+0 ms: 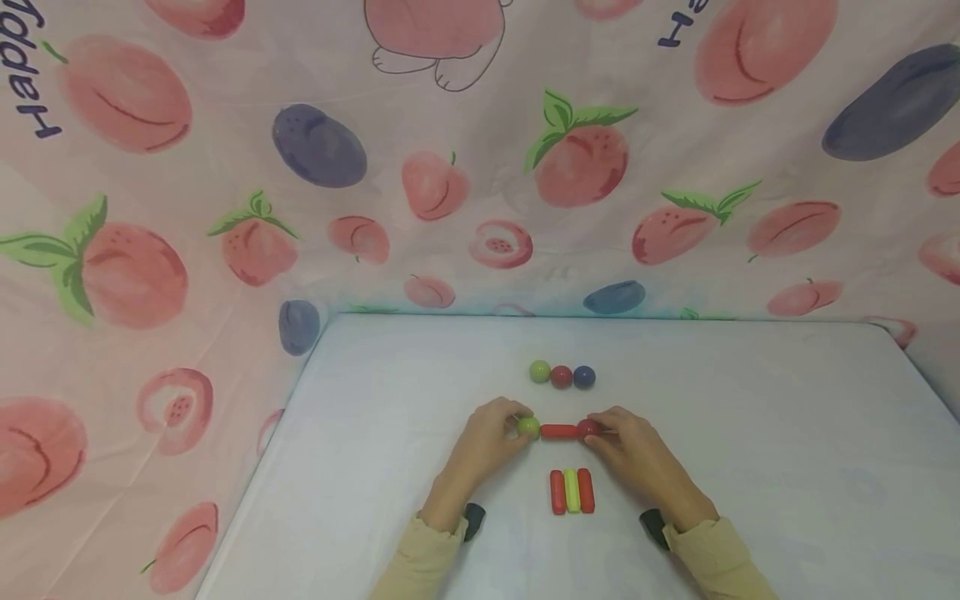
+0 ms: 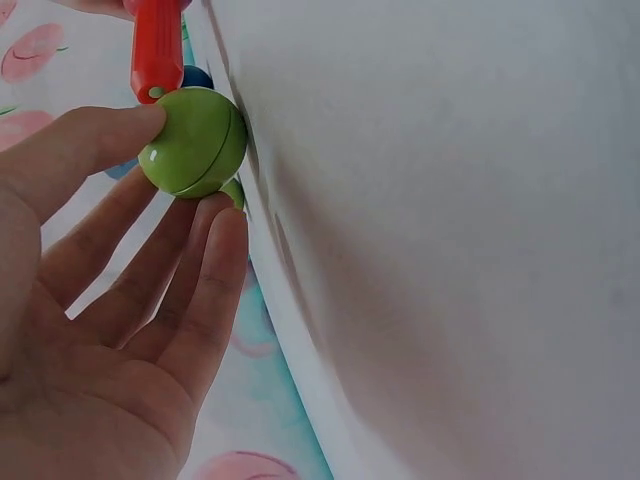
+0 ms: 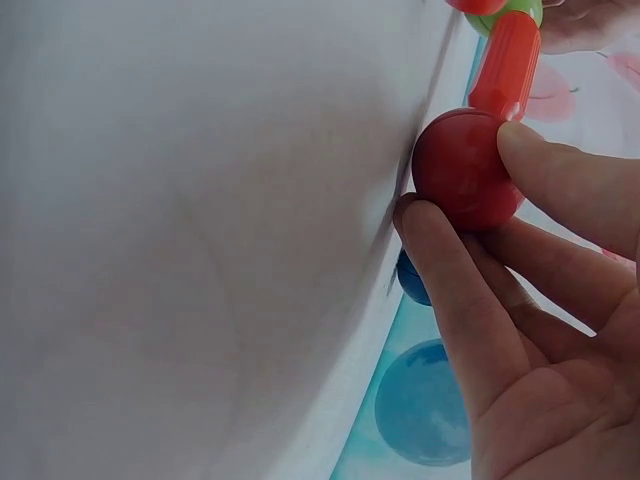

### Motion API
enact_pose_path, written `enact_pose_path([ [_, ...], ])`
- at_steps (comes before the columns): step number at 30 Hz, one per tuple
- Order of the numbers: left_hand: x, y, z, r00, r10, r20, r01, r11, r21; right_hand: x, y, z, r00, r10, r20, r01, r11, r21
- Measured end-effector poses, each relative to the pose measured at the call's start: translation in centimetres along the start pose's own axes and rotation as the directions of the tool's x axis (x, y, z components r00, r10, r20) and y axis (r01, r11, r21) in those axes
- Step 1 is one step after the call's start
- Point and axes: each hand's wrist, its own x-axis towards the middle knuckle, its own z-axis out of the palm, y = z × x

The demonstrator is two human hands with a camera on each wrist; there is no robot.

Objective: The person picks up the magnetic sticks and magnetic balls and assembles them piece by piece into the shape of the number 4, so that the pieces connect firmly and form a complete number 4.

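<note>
My left hand (image 1: 491, 437) pinches a green ball (image 1: 528, 427) between thumb and fingers. Across from it, my right hand (image 1: 628, 446) grips a dark red ball (image 1: 588, 429) the same way. A short red rod (image 1: 558, 431) spans the two balls in one line. In the right wrist view, the rod (image 3: 505, 65) meets the red ball (image 3: 468, 168). The left wrist view has the rod's end (image 2: 157, 60) against or very near the green ball (image 2: 195, 142); whether they are joined I cannot tell.
Beyond my hands a green ball (image 1: 540, 371), a red ball (image 1: 562, 377) and a blue ball (image 1: 584, 377) sit in a row. Closer to me, two red rods (image 1: 557, 492) flank a yellow-green rod (image 1: 572, 490) on the white table (image 1: 337, 500). A fruit-print cloth (image 1: 495, 167) hangs behind.
</note>
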Motion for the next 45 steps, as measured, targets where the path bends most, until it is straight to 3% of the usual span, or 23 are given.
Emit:
enact_pose_path([
  [34, -0.43, 0.01, 0.07, 0.999, -0.029, -0.016, 0.029, 0.999, -0.043, 0.20, -0.05, -0.13, 0.999, 0.031, 0.034, -0.031, 1.000, 0.002],
  [45, -0.69, 0.33, 0.22, 0.999, -0.038, -0.035, 0.037, 0.999, -0.030, 0.16, -0.57, -0.36, 0.998, 0.048, 0.031, -0.046, 0.998, -0.053],
])
